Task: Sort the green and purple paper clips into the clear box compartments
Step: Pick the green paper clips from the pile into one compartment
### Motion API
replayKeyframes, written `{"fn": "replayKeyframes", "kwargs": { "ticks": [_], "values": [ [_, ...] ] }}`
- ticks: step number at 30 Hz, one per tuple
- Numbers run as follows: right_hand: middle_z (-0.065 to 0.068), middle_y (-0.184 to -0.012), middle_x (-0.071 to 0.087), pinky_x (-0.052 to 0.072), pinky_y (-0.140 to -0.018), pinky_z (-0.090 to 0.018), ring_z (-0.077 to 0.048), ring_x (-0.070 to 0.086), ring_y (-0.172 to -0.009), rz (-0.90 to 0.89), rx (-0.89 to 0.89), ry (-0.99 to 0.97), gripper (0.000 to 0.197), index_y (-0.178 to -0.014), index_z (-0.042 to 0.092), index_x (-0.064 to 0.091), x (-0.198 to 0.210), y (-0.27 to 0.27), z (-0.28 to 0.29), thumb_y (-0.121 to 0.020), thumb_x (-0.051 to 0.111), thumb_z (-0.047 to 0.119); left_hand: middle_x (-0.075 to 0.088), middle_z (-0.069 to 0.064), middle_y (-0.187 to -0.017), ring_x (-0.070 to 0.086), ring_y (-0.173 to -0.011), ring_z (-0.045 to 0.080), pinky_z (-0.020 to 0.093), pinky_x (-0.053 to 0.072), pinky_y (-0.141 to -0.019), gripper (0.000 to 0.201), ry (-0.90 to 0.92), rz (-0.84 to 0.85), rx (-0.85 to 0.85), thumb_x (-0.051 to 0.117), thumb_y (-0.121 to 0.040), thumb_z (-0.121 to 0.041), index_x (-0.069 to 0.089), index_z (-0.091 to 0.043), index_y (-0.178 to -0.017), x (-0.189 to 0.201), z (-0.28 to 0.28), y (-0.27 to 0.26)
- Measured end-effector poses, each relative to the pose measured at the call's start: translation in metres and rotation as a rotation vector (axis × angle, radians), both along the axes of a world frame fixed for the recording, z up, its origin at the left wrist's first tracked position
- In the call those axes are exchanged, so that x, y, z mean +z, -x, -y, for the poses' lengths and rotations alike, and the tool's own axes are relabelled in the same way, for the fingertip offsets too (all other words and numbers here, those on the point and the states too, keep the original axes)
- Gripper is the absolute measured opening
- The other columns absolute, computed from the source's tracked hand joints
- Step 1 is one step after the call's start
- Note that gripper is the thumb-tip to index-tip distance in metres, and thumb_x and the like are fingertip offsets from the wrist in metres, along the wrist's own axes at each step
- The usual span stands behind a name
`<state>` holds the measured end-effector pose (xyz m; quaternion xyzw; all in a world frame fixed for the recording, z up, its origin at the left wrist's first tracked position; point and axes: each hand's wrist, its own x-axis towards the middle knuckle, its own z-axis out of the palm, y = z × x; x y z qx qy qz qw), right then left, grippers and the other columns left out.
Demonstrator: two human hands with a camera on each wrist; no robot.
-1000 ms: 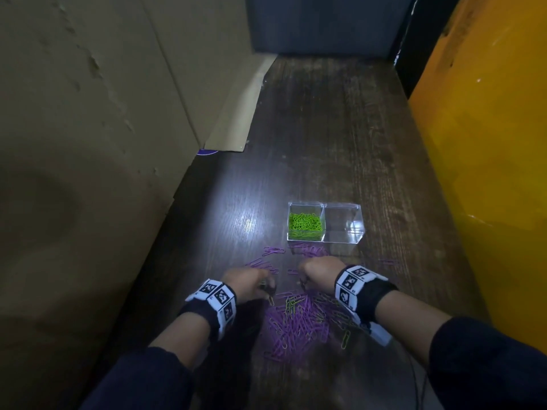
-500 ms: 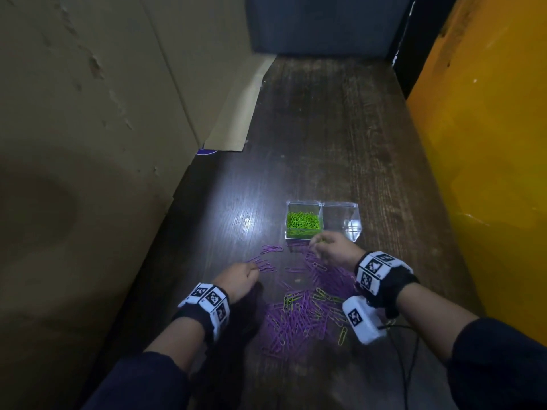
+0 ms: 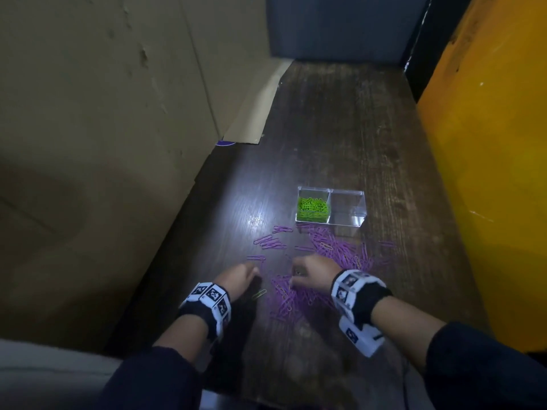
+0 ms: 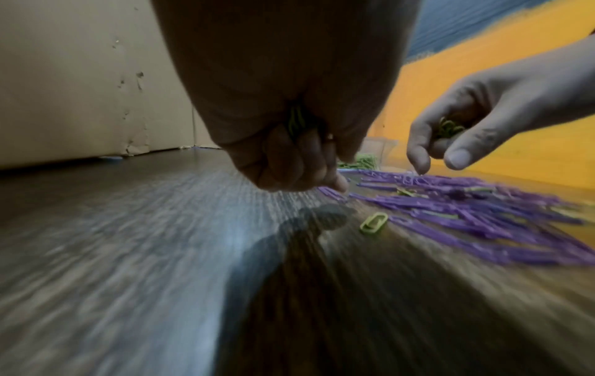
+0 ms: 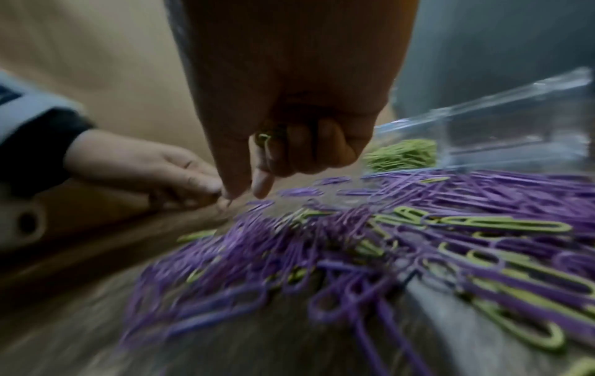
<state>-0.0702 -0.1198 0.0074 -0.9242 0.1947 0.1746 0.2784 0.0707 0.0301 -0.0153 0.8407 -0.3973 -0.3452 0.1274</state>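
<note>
we work at a dark wooden table (image 3: 340, 128). the clear two-compartment box (image 3: 331, 209) holds green clips on its left side; its right side is empty. purple paper clips (image 3: 334, 247) lie scattered in front of it, green paper clips (image 5: 502, 223) mixed in. our left hand (image 3: 238, 278) and right hand (image 3: 315, 273) each clutch a few green clips. reaching for more, we risk spilling them or snagging a purple one.

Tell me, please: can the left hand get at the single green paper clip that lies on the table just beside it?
Probably yes. The green paper clip lies alone on bare table, just beside the left hand, and nothing covers it. But that hand already holds green clips in its curled fingers, so only the fingertips are free.
</note>
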Motion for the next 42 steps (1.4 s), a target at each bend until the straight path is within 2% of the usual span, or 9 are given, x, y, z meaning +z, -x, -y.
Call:
{"fn": "replayKeyframes", "kwargs": {
  "ticks": [3, 6, 11, 14, 17, 22, 28, 36, 42],
  "values": [
    [-0.009, -0.115, 0.062, 0.046, -0.083, -0.035, -0.028, 0.058, -0.108, -0.017, 0.177, 0.224, 0.035, -0.112, 0.016, 0.052, -0.007, 0.005, -0.024, -0.086, 0.055, 0.04, 0.067, 0.01, -0.106, 0.061, -0.099, 0.026, 0.029, 0.045, -0.081, 0.032, -0.126, 0.102, -0.057, 0.052, -0.09, -0.042, 0.061, -0.015, -0.104, -0.006, -0.01, 0.005],
    [-0.008, -0.119, 0.06, 0.046, -0.085, -0.035, -0.027, 0.057, -0.11, -0.038, 0.233, 0.217, 0.035, -0.114, 0.016, 0.049, -0.016, 0.015, -0.026, -0.087, 0.055, 0.038, 0.066, 0.007, -0.109, 0.061, -0.1, 0.023, 0.028, 0.045, -0.082, 0.03, -0.159, 0.123, -0.07, 0.06, -0.086, -0.04, 0.059, -0.018, -0.106, -0.016, -0.015, 0.011],
    [-0.004, -0.123, 0.059, 0.044, -0.086, -0.03, -0.023, 0.056, -0.114, -0.038, 0.061, 0.195, 0.033, -0.115, 0.017, 0.051, -0.016, 0.03, 0.002, -0.089, 0.054, 0.036, 0.067, 0.009, -0.106, 0.061, -0.101, 0.027, 0.03, 0.046, -0.082, 0.026, -0.154, 0.196, -0.098, 0.049, -0.093, -0.038, 0.062, -0.018, -0.103, -0.018, -0.007, 0.018],
    [-0.005, -0.12, 0.06, 0.044, -0.083, -0.03, -0.024, 0.057, -0.11, -0.01, -0.038, 0.212, 0.033, -0.116, 0.016, 0.049, -0.011, 0.036, 0.017, -0.091, 0.051, 0.037, 0.064, 0.019, -0.108, 0.059, -0.101, 0.033, 0.034, 0.044, -0.083, 0.029, -0.087, 0.153, -0.04, 0.039, -0.097, -0.028, 0.056, -0.006, -0.105, -0.016, -0.003, 0.015],
    [-0.005, -0.121, 0.061, 0.045, -0.086, -0.033, -0.026, 0.058, -0.111, 0.02, -0.114, 0.224, 0.031, -0.12, 0.018, 0.05, -0.011, 0.028, 0.025, -0.094, 0.048, 0.034, 0.061, 0.024, -0.095, 0.059, -0.094, 0.036, 0.036, 0.043, -0.079, 0.02, 0.034, 0.072, 0.046, 0.037, -0.096, -0.016, 0.051, -0.004, -0.088, -0.017, 0.002, 0.008],
    [-0.009, -0.123, 0.061, 0.048, -0.089, -0.039, -0.029, 0.058, -0.112, -0.002, -0.114, 0.257, 0.03, -0.122, 0.017, 0.052, -0.015, -0.001, 0.029, -0.095, 0.043, 0.025, 0.064, 0.017, -0.113, 0.06, -0.105, 0.031, 0.033, 0.044, -0.085, 0.033, 0.043, 0.049, 0.007, 0.039, -0.095, -0.014, 0.044, -0.016, -0.127, -0.01, 0.025, 0.013],
    [-0.012, -0.117, 0.062, 0.048, -0.087, -0.038, -0.029, 0.059, -0.108, -0.079, -0.038, 0.247, 0.025, -0.113, 0.012, 0.055, -0.02, -0.012, 0.036, -0.093, 0.048, 0.025, 0.064, 0.018, -0.108, 0.059, -0.101, 0.031, 0.032, 0.042, -0.081, 0.024, 0.105, 0.059, -0.063, 0.036, -0.098, -0.021, 0.053, -0.007, -0.108, -0.002, 0.067, 0.021],
    [-0.013, -0.101, 0.068, 0.046, -0.075, -0.033, -0.03, 0.062, -0.096, 0.069, -0.313, 0.142, 0.022, -0.099, 0.011, 0.059, 0.001, 0.009, 0.076, -0.093, 0.045, 0.027, 0.064, 0.008, -0.116, 0.059, -0.109, 0.027, 0.03, 0.044, -0.086, 0.029, -0.001, 0.234, -0.364, 0.045, -0.095, -0.034, 0.052, -0.021, -0.121, -0.004, 0.082, 0.013],
    [-0.006, -0.109, 0.066, 0.047, -0.081, -0.033, -0.026, 0.061, -0.103, -0.048, -0.211, 0.208, 0.024, -0.109, 0.016, 0.056, 0.0, 0.008, 0.07, -0.091, 0.05, 0.031, 0.064, 0.011, -0.116, 0.06, -0.107, 0.03, 0.036, 0.047, -0.084, 0.039, -0.065, 0.376, -0.68, 0.043, -0.095, -0.037, 0.038, -0.02, -0.129, -0.009, 0.081, 0.017]
  ]
}}
